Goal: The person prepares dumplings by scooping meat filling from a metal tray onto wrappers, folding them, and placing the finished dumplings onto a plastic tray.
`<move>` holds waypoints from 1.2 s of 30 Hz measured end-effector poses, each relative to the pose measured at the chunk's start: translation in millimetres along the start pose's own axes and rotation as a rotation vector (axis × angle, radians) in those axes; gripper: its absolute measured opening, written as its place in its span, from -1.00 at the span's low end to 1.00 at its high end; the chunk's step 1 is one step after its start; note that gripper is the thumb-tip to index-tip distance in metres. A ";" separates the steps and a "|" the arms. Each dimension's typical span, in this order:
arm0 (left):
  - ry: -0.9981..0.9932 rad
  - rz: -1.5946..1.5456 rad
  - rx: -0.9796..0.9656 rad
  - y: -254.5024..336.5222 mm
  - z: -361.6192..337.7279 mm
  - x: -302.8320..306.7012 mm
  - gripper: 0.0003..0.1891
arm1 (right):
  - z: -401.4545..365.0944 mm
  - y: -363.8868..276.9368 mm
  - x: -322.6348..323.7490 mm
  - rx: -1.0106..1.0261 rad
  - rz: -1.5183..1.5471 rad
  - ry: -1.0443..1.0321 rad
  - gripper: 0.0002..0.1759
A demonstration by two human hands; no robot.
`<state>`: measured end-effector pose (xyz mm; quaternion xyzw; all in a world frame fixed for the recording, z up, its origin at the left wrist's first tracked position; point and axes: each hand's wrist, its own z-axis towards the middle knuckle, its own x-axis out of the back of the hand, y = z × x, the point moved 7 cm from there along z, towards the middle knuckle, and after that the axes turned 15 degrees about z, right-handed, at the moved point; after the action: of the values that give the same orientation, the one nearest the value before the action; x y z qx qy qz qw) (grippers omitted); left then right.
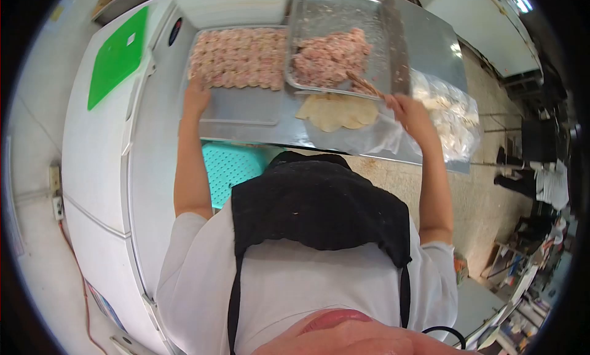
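Closely packed rows of small meat dumplings (239,57) fill the upper part of a shallow tray (246,109). My left hand (196,97) is at the lower left corner of these rows, fingers drawn together; whatever they pinch is too small to make out. In my right hand (405,112) is a thin wooden stick (369,86), its far end in pink minced meat (332,57). That meat lies in a deep metal pan (344,4). Just below the pan, thin pale dough wrappers (338,112) lie overlapped on the table, beside clear plastic (381,134).
A plastic bag (448,121) with pale contents lies on the right of the metal table (433,41). Under the table's front edge is a turquoise perforated basket (230,170). To the left stands a white appliance (98,152) with a green board (120,60) on it.
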<state>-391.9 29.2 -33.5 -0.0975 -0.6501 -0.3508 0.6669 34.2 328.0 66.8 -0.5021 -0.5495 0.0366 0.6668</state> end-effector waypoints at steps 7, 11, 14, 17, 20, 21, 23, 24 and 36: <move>0.292 -0.042 -0.397 190.6 -81.6 34.4 -0.80 | 73.2 42.9 13.0 0.419 -0.608 -0.068 -0.75; -0.122 -0.297 -0.453 270.1 -125.7 -37.4 -0.79 | 44.2 9.9 -16.4 0.496 -0.626 -0.173 -0.80; 0.115 -0.136 -0.599 315.5 -144.3 -45.9 -0.79 | 67.7 4.3 35.8 0.491 -0.558 -0.239 -0.82; -0.123 -0.398 -0.300 280.7 -135.8 -101.0 -0.73 | 85.3 36.9 22.9 0.421 -0.564 -0.262 -0.82; -0.239 -0.416 -0.204 271.0 -133.3 -97.8 -0.72 | 64.8 40.2 -10.1 0.530 -0.506 -0.230 -0.82; -0.234 -0.412 -0.194 276.1 -133.1 -91.9 -0.72 | 56.6 34.9 -14.6 0.595 -0.500 -0.213 -0.83; -0.018 -0.257 -0.395 302.0 -137.2 -60.7 -0.75 | 58.8 19.6 21.5 0.756 -0.443 -0.223 -0.84; -0.022 -0.253 -0.389 311.0 -137.2 -52.9 -0.75 | 75.5 25.9 29.7 0.637 -0.514 -0.268 -0.83; -0.082 -0.191 -0.616 339.2 -127.2 -53.3 -0.84 | 95.2 37.0 18.3 0.336 -0.053 -0.461 -0.52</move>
<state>-83.7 222.0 9.9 -0.2473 -0.5460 -0.5879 0.5433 -13.3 417.1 42.9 -0.3485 -0.6858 0.2228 0.5989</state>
